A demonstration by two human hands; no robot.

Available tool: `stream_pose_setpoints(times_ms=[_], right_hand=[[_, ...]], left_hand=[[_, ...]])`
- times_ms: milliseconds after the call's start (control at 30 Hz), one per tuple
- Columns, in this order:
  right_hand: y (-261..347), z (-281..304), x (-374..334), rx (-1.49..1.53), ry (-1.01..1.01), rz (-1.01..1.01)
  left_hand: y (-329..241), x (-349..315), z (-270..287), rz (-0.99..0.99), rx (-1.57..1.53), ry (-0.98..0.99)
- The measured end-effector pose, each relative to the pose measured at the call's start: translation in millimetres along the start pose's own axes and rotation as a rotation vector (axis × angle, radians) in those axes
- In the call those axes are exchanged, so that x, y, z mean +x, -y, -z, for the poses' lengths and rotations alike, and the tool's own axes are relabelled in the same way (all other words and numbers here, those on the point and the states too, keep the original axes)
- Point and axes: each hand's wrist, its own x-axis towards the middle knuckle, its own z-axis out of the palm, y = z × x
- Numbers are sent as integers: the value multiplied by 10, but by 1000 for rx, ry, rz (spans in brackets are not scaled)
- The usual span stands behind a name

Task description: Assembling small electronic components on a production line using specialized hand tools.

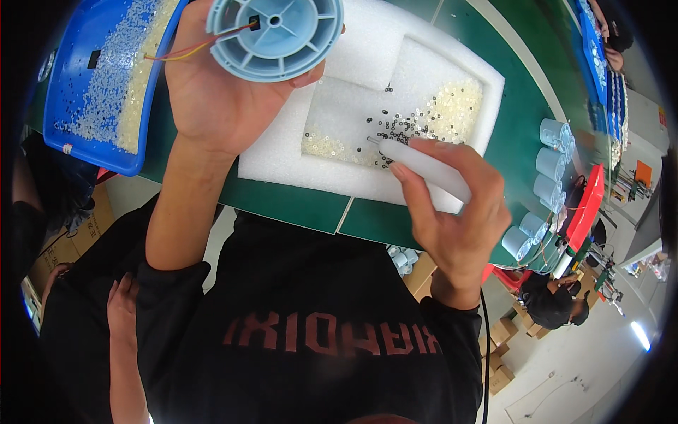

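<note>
My left hand (pixel 219 106) is closed round a light blue round plastic housing (pixel 279 62), raised at the top of the view. Its ribbed, spoked face shows, and thin red and yellow wires (pixel 191 51) trail from it to the left. Between the thumb and fingers of my right hand (pixel 462 212) is a white-handled tool (pixel 427 168) with a thin metal tip. That tip is at the small black rings (pixel 406 128) lying in a white foam tray (pixel 272 168). Pale translucent rings (pixel 455 109) are heaped at the tray's right side, with more at its lower left.
A blue bin (pixel 51 113) of small pale parts stands at the left on the green table (pixel 296 206). Several light blue cup-shaped parts (pixel 549 164) line the right edge, near a red tray (pixel 586 205). Another person's arm (pixel 123 346) shows at lower left; someone sits (pixel 554 304) at far right.
</note>
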Motion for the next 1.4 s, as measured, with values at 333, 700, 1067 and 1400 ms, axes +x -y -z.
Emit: stream_pose_setpoints(times_ms=[333, 700, 1067, 1400], right_hand=[[9, 219, -184, -55, 338, -274], [-64, -39, -267, 246, -221, -246], [-41, -80, -257, 322, -141, -311], [31, -200, -52, -72, -152, -13]], left_hand=[[5, -43, -141, -15, 391, 2], [148, -93, -304, -98, 850, -111], [169, -113, -295, -71, 893, -112], [59, -95, -286, -225, 1138, -5]])
